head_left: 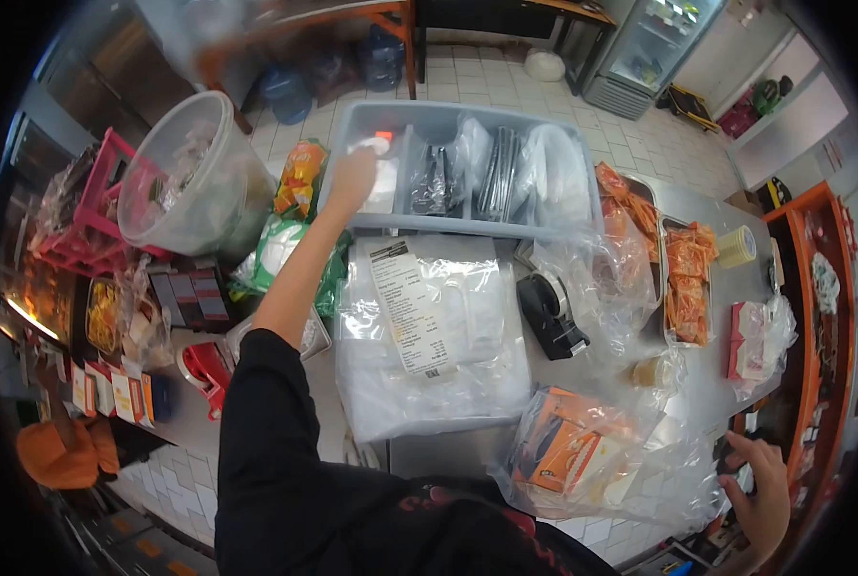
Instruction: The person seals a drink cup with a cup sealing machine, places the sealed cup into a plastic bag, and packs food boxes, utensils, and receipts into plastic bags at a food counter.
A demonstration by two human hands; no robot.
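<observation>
My left hand (354, 177) reaches over the rim of a blue-grey divided bin (467, 227), into its leftmost compartment. Its fingers are curled down beside white items (381, 187); what they grip, if anything, is hidden. Black plastic cutlery (436, 180) and thin black sticks (498, 173) fill the middle compartments. At the lower right, my right hand (763, 490) is held with fingers apart and nothing in them. Nearest to it lies a clear plastic bag (669, 480) with orange-and-white boxes (568, 446) inside. In front of the bin, a printed receipt (411, 307) rests on a stack of clear plastic bags (486, 384).
A black tape dispenser (554, 317) stands right of the stack, a red one (206, 372) to the left. Metal trays of orange packets (688, 288) sit at right. A large clear tub (184, 182) and green bag (333, 274) stand at left. Orange shelving (813, 317) borders the right.
</observation>
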